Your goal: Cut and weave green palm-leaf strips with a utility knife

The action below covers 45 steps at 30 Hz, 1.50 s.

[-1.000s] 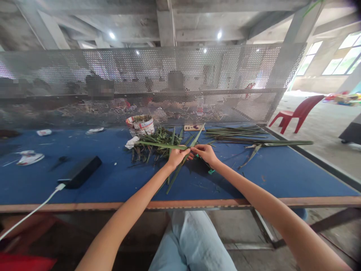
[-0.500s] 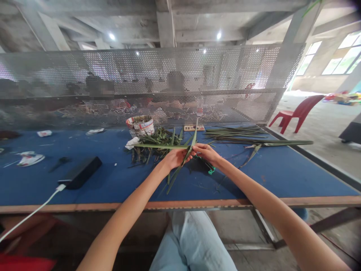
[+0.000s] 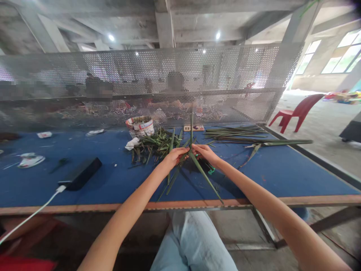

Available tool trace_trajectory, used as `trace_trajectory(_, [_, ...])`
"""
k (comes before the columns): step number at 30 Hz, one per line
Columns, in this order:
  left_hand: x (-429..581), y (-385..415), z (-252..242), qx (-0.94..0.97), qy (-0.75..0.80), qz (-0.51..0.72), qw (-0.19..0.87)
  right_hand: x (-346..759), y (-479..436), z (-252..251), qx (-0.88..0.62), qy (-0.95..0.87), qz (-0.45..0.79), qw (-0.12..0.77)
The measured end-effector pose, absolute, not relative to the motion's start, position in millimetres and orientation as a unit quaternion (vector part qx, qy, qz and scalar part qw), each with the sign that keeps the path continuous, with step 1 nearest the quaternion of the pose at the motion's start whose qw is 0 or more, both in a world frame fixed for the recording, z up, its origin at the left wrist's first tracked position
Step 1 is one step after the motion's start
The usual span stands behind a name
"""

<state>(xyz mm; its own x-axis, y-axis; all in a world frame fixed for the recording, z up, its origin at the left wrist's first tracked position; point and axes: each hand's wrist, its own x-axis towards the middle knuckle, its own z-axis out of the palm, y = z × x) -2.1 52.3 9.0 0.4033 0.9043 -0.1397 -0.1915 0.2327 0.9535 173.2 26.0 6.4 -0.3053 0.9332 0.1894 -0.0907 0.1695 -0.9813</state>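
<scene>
Long green leaf strips (image 3: 207, 178) cross between my two hands above the blue table. One blade points up and away, another slants down to the right toward the table's front edge. My left hand (image 3: 175, 156) is closed on the strips from the left side. Against them from the right, my right hand (image 3: 206, 153) pinches near the crossing. Below my right hand lies a dark object with a teal-green part (image 3: 211, 170), mostly hidden. Just beyond my left hand spreads a pile of cut leaf pieces (image 3: 160, 141).
A newspaper-like patterned container (image 3: 140, 127) stands behind the pile, by a perforated metal screen (image 3: 225, 82). More long leaves (image 3: 237, 132) lie at the right. A black box (image 3: 80, 174) with a white cable is at the left. Beyond the table stands a red chair (image 3: 300, 113).
The leaf strip that stretched left across my left hand now slants down to the right. The upright blade stands straighter, and my left fingers have closed in more.
</scene>
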Motion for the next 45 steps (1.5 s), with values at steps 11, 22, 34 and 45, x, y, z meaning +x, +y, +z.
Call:
trace_trajectory(11, [3,47,7,0.51,0.376,0.359,0.685,174,30,1,-0.365,-0.584,0.543,0.48])
trace_trajectory(22, [5,43,8,0.555,0.369,0.367,0.649,197,40,16,-0.278,-0.43,0.647,0.565])
trace_trajectory(34, [0,48,7,0.529,0.406,0.467,0.58,197,39,20,-0.235,-0.416,0.776,0.411])
trace_trajectory(45, [-3,49,10,0.516,0.433,0.521,0.525,207,45,10,-0.216,-0.432,0.834,0.268])
